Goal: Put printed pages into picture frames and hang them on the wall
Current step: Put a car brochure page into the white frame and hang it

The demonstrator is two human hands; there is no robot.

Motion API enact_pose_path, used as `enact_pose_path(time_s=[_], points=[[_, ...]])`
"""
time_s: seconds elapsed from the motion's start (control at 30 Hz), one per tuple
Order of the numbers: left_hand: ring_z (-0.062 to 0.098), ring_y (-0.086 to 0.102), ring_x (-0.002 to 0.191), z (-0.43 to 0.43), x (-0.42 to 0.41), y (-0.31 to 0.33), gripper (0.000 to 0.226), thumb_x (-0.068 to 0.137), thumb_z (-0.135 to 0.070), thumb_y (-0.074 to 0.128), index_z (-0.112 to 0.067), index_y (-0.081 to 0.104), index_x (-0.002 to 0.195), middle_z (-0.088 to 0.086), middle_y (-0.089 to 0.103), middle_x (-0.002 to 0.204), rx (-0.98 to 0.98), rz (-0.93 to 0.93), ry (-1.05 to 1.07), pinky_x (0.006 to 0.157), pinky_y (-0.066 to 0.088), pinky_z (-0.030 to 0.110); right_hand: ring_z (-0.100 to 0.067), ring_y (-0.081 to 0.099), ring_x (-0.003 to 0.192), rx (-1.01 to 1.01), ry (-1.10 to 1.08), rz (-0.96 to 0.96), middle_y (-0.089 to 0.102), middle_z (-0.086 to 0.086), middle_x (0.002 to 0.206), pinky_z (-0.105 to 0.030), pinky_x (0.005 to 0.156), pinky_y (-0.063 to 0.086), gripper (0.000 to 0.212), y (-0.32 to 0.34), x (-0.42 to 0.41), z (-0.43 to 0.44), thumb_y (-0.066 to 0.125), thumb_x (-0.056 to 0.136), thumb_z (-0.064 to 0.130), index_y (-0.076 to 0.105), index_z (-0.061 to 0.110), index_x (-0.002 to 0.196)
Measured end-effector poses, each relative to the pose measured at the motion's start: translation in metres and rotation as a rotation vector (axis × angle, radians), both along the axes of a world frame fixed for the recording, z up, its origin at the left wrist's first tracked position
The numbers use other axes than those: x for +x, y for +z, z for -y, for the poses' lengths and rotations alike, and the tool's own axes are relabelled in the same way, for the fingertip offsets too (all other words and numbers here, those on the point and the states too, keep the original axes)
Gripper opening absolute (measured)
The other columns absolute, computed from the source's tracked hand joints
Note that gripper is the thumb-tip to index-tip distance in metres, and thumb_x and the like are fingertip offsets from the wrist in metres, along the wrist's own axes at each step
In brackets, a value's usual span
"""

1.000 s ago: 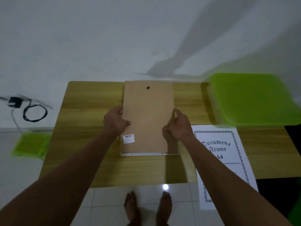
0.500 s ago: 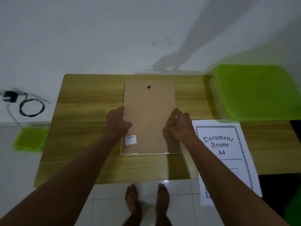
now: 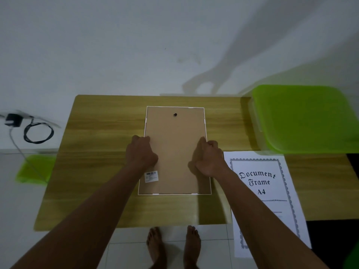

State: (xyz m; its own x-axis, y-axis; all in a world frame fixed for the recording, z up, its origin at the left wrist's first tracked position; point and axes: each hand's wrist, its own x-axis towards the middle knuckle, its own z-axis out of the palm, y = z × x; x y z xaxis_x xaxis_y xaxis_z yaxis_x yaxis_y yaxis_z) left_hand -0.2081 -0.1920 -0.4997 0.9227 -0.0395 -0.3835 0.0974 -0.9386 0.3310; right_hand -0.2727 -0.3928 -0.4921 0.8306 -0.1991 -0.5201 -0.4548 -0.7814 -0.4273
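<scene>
A picture frame (image 3: pixel 174 150) lies face down in the middle of the wooden table (image 3: pixel 97 152). Its brown backing board faces up, with a small dark hanger near the top and a barcode sticker at the lower left; a thin white frame rim shows around the board. My left hand (image 3: pixel 140 152) grips the frame's left edge with curled fingers. My right hand (image 3: pixel 208 158) grips the right edge the same way. A printed page (image 3: pixel 260 183) reading "Document Frame A4" lies to the right of the frame and overhangs the table's front edge.
A clear box with a green lid (image 3: pixel 303 117) stands at the table's back right, against the white wall. A black charger with a coiled cable (image 3: pixel 13 121) sits at the left, above a green object (image 3: pixel 35 167) on the floor. My bare feet (image 3: pixel 155 245) stand at the table's front edge.
The backing board, tilted up off the frame a second ago, now lies flat inside the white rim. Both hands went down with it and stayed at its side edges.
</scene>
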Motion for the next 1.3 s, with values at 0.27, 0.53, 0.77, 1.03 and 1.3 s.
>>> enact_pose_path(time_s=[0.27,0.53,0.77,1.03,1.3], points=[[0.026,0.005,0.150,-0.001,0.007,-0.012,0.086,0.084,-0.014,0.062,-0.016,0.013,0.155,0.009,-0.002,0.163,0.068,-0.044,-0.391,0.119,0.019,0.039,-0.040,0.027,0.136,-0.058,0.086,0.105,0.022,-0.012,0.151,-0.045,0.104,0.037,0.068,-0.010,0.005,0.009,0.066,0.079,0.034,0.037,0.010,0.135],[0.026,-0.026,0.145,0.003,-0.005,-0.034,0.105,0.086,-0.072,0.040,-0.015,-0.021,0.151,0.007,-0.034,0.155,0.265,-0.099,-0.549,0.115,-0.005,0.063,-0.035,-0.014,0.151,-0.207,0.306,-0.005,-0.025,-0.007,0.163,-0.061,0.119,0.000,0.098,-0.038,0.017,0.010,0.046,0.092,0.064,-0.014,0.021,0.156],[0.021,-0.025,0.146,-0.001,-0.004,-0.039,0.108,0.083,-0.072,0.045,-0.017,-0.018,0.152,0.003,-0.031,0.157,0.174,-0.023,-0.496,0.114,-0.001,0.065,-0.036,-0.016,0.150,-0.237,0.315,-0.054,-0.028,-0.007,0.161,-0.069,0.114,-0.005,0.098,-0.038,0.024,0.007,0.044,0.091,0.064,-0.018,0.022,0.155],[0.017,-0.017,0.148,-0.005,-0.002,-0.039,0.103,0.084,-0.067,0.049,-0.020,-0.009,0.154,-0.001,-0.021,0.161,0.116,0.031,-0.467,0.115,0.002,0.063,-0.037,-0.011,0.151,-0.181,0.277,-0.029,-0.020,-0.002,0.164,-0.069,0.115,0.003,0.101,-0.032,0.026,0.009,0.054,0.088,0.063,-0.009,0.025,0.156],[0.037,0.039,0.128,-0.012,-0.018,-0.033,0.092,0.074,-0.059,0.070,-0.015,0.032,0.146,0.013,0.039,0.146,0.063,0.210,-0.175,0.100,0.042,0.048,-0.039,0.043,0.122,-0.055,-0.044,0.126,0.038,-0.016,0.135,-0.046,0.096,0.045,0.087,-0.019,0.007,0.006,0.074,0.083,0.039,0.023,0.011,0.147]])
